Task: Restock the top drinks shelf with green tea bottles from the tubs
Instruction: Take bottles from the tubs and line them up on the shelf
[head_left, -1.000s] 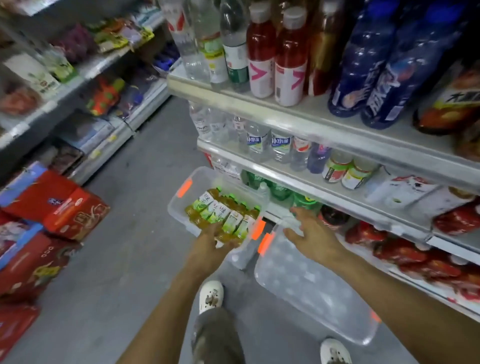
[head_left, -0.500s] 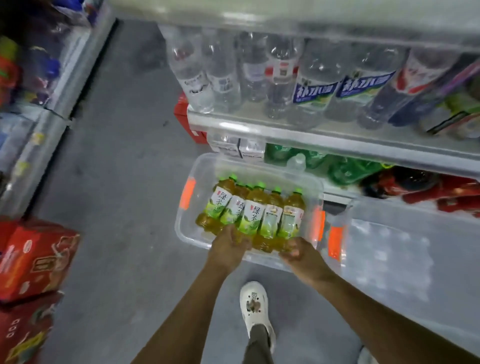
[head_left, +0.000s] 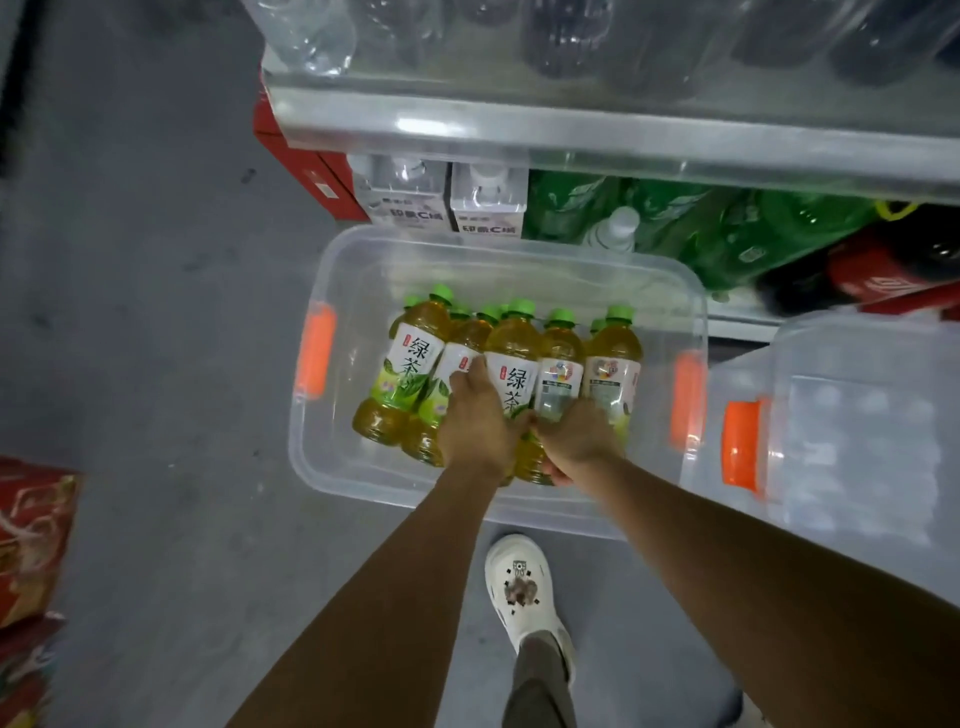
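Reaching into clear tub (head_left: 332, 467) at frame centre | left hand (head_left: 475, 423) grip curled round a green tea bottle (head_left: 511, 374) | right hand (head_left: 576, 439) grip curled round neighbouring bottle (head_left: 558, 371) | remaining green tea bottles (head_left: 410, 364) lie clustered in tub, on floor (head_left: 156, 312) below shelf edge (head_left: 571, 130) | second tub (head_left: 857, 441) at right.

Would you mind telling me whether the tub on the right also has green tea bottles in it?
No, the right tub shows only its bare clear bottom, while the green tea bottles stand in the left tub.
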